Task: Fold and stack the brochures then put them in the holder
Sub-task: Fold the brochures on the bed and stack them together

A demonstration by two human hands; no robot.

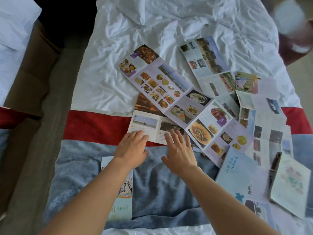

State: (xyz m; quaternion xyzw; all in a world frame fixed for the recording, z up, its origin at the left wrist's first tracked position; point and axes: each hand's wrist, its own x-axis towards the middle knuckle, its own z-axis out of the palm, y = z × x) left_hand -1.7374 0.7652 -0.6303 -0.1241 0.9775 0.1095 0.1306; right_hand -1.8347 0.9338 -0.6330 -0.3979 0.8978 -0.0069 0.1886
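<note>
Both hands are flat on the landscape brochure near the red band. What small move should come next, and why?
Probably slide the landscape brochure toward the body. The left hand and right hand rest open on its near edge, but its far side is tucked under the long food brochure, so it likely cannot be folded cleanly until it is freed. One folded brochure already lies under the left forearm.

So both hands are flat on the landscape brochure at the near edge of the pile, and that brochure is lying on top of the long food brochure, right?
Not quite. The left hand and right hand do lie flat-fingered on the landscape brochure, but the head view shows it under the long food brochure, whose panels overlap its upper right part. The rest stands.
</note>
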